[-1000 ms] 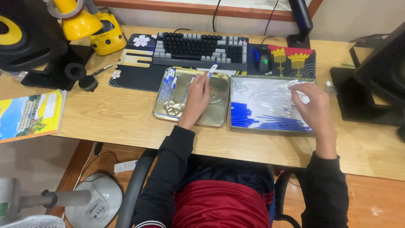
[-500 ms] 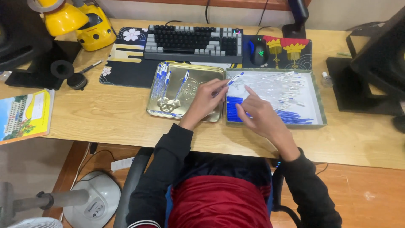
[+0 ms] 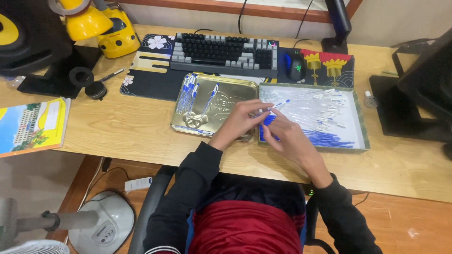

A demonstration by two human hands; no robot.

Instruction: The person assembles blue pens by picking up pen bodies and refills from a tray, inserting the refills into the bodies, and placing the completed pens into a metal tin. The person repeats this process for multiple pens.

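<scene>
Two hands, left hand (image 3: 240, 122) and right hand (image 3: 287, 136), fingers pinched on thin clear-blue pen (image 3: 275, 107) between shiny gold tin (image 3: 207, 94) and white tray (image 3: 360, 136).

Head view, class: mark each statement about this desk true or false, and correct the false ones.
1. Both hands meet over a blue-and-clear pen. True.
2. The metal tin lies right of the shallow tray. False: it lies left of it.
3. Blue pens lie in the tin. True.
4. The left hand rests on the keyboard. False: it is at the pen, between tin and tray.
5. The mouse sits left of the keyboard. False: right of it.
</scene>
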